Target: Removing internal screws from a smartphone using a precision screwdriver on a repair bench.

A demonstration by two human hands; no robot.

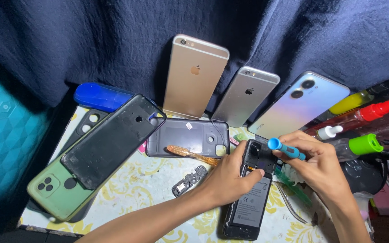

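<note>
An opened black phone [248, 202] lies back-up on the patterned table cover, its battery and inner frame showing. My left hand [230, 173] grips its upper left side and holds it steady. My right hand [320, 164] holds a blue screwdriver [286, 149], tip pointing down at the top of the phone. A small black inner part [190, 180] lies just left of my left hand. An orange toothbrush [192, 154] rests beside it, over a black back cover [187, 137].
A gold phone [194, 76], a silver phone [245, 96] and a pale iridescent phone [300, 103] lean on the dark blue cloth. A green phone [52, 191] under a black cover [109, 141] lies left. Bottles [356, 114] crowd the right. Tweezers [289, 204] lie by the phone.
</note>
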